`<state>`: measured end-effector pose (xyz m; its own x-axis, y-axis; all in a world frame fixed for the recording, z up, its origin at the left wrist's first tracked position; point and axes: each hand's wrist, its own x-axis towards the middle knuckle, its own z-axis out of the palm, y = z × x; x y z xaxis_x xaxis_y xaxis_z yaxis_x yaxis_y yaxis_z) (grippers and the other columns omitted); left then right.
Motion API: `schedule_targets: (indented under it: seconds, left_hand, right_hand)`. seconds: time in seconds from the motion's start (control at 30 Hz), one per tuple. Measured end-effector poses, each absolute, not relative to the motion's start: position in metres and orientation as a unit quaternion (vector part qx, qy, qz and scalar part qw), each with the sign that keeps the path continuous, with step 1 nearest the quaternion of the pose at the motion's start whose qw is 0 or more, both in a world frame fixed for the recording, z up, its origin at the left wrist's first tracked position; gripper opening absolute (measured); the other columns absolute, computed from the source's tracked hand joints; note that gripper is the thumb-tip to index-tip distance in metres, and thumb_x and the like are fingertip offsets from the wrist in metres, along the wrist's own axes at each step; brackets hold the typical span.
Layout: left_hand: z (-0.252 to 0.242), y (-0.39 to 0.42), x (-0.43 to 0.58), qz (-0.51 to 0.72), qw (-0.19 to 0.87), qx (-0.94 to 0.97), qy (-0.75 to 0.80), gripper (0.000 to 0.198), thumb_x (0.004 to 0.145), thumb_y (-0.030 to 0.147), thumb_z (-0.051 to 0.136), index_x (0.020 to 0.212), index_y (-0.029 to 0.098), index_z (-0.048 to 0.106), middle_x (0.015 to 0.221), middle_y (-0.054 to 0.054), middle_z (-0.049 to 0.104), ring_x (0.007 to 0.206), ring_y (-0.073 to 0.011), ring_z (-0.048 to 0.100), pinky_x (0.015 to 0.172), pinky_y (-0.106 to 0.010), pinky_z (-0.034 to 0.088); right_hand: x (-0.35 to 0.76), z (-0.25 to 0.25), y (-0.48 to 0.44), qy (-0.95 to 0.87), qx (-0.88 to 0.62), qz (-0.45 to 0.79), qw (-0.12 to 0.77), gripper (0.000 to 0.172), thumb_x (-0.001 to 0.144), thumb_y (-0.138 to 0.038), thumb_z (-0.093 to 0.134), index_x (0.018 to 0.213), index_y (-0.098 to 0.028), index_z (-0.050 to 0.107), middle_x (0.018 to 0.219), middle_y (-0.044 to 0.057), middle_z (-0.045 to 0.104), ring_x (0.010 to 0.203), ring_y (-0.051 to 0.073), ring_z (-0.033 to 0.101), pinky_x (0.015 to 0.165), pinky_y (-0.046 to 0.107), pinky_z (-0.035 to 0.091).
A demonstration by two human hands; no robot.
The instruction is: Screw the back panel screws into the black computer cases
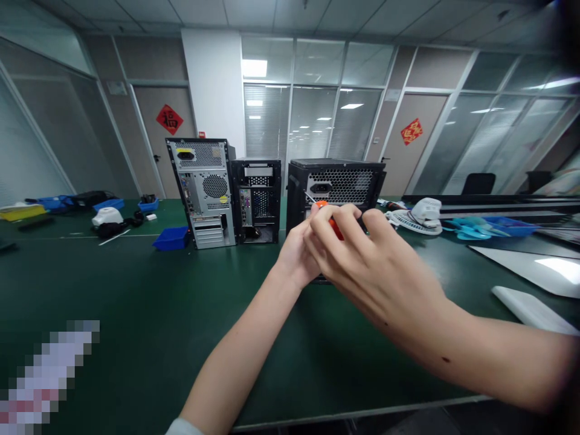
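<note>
My right hand [367, 260] is closed around the orange handle of a screwdriver [322, 204]. The thin metal shaft points up and left, its tip at the upper left part of the back of a black computer case [345, 165], near the power socket. Whether the tip touches a screw cannot be made out. My left hand [296, 257] is closed just behind and left of the right one, close to the screwdriver. Its fingertips are hidden by the right hand, so what it grips does not show. Both hands cover the lower part of the case's back.
Left of this case stand a tall computer tower [211, 199] and a smaller black case [258, 202], backs facing me. A blue tray [172, 238] sits beside the tower. At the right lie a coiled white cable [419, 220], light-blue gloves [473, 228] and a white panel [528, 266] on the green table [136, 290].
</note>
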<state>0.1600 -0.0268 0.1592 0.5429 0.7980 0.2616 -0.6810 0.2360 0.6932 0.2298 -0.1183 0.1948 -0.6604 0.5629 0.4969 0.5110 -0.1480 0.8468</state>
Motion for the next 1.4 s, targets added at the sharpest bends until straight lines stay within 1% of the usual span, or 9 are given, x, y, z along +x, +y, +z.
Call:
schedule_targets:
  seconds: [0.13,0.33,0.47,0.63,0.77,0.87,1.0,1.17,1.4]
  left_hand:
    - [0.160,-0.027,0.161,0.482,0.785,0.379,0.089,0.023,0.087,0.025,0.044,0.083,0.015,0.064,0.083,-0.002,0.062,0.088,-0.0141,0.060,0.079,-0.022,0.048]
    - [0.162,-0.028,0.161,0.504,0.795,0.323,0.097,0.022,0.087,0.025,0.044,0.081,0.015,0.061,0.077,-0.001,0.059,0.080,-0.0127,0.060,0.074,-0.023,0.049]
    - [0.162,-0.027,0.161,0.500,0.801,0.315,0.092,0.023,0.087,0.028,0.044,0.079,0.014,0.061,0.075,-0.001,0.059,0.079,-0.0125,0.060,0.073,-0.022,0.049]
    - [0.159,-0.025,0.160,0.489,0.800,0.338,0.077,0.023,0.086,0.028,0.044,0.082,0.014,0.062,0.077,-0.002,0.060,0.082,-0.0134,0.060,0.071,-0.021,0.048]
    - [0.158,-0.024,0.159,0.483,0.798,0.353,0.074,0.022,0.086,0.028,0.044,0.081,0.016,0.061,0.078,-0.002,0.061,0.089,-0.0163,0.060,0.073,-0.023,0.048]
    - [0.157,-0.023,0.159,0.483,0.794,0.360,0.078,0.021,0.085,0.029,0.044,0.081,0.017,0.061,0.078,-0.002,0.061,0.090,-0.0171,0.060,0.075,-0.025,0.049]
    - [0.158,-0.024,0.159,0.474,0.804,0.350,0.073,0.021,0.085,0.030,0.045,0.080,0.017,0.061,0.075,-0.002,0.060,0.089,-0.0172,0.060,0.074,-0.025,0.049]
    - [0.160,-0.026,0.159,0.481,0.807,0.335,0.066,0.020,0.086,0.027,0.045,0.079,0.017,0.061,0.075,-0.001,0.061,0.086,-0.0150,0.060,0.073,-0.022,0.048]
    - [0.162,-0.026,0.157,0.472,0.809,0.343,0.072,0.029,0.085,0.041,0.046,0.081,0.018,0.062,0.076,-0.002,0.063,0.089,-0.0175,0.061,0.076,-0.026,0.048]
  right_hand:
    - [0.232,0.202,-0.116,0.662,0.375,0.647,0.045,0.034,0.077,-0.006,0.032,0.096,-0.003,0.061,0.092,0.015,0.053,0.078,0.021,0.045,0.063,0.036,0.035]
    - [0.235,0.206,-0.112,0.697,0.349,0.625,0.032,0.030,0.080,-0.008,0.035,0.092,-0.005,0.062,0.093,0.014,0.053,0.080,0.019,0.043,0.071,0.037,0.036]
    - [0.238,0.207,-0.112,0.703,0.339,0.624,0.047,0.027,0.080,-0.009,0.038,0.089,-0.005,0.063,0.093,0.013,0.052,0.081,0.019,0.043,0.072,0.037,0.036]
    - [0.241,0.208,-0.111,0.718,0.327,0.613,0.042,0.025,0.081,-0.013,0.040,0.087,-0.007,0.063,0.094,0.013,0.052,0.081,0.019,0.043,0.067,0.036,0.035]
    - [0.243,0.211,-0.109,0.734,0.311,0.603,0.034,0.026,0.082,-0.015,0.040,0.085,-0.008,0.064,0.092,0.014,0.053,0.080,0.019,0.042,0.064,0.034,0.033]
    - [0.243,0.214,-0.108,0.737,0.294,0.606,0.050,0.027,0.082,-0.015,0.038,0.081,-0.008,0.064,0.090,0.014,0.053,0.079,0.020,0.042,0.061,0.033,0.032]
    - [0.242,0.216,-0.108,0.742,0.294,0.600,0.057,0.026,0.081,-0.014,0.039,0.078,-0.009,0.064,0.089,0.013,0.053,0.078,0.019,0.041,0.061,0.033,0.032]
    - [0.241,0.218,-0.107,0.744,0.296,0.596,0.058,0.023,0.080,-0.013,0.041,0.076,-0.009,0.063,0.086,0.012,0.053,0.075,0.018,0.041,0.060,0.032,0.032]
    - [0.238,0.220,-0.110,0.726,0.319,0.606,0.065,0.023,0.079,-0.009,0.039,0.081,-0.009,0.062,0.081,0.010,0.051,0.070,0.017,0.040,0.056,0.031,0.031]
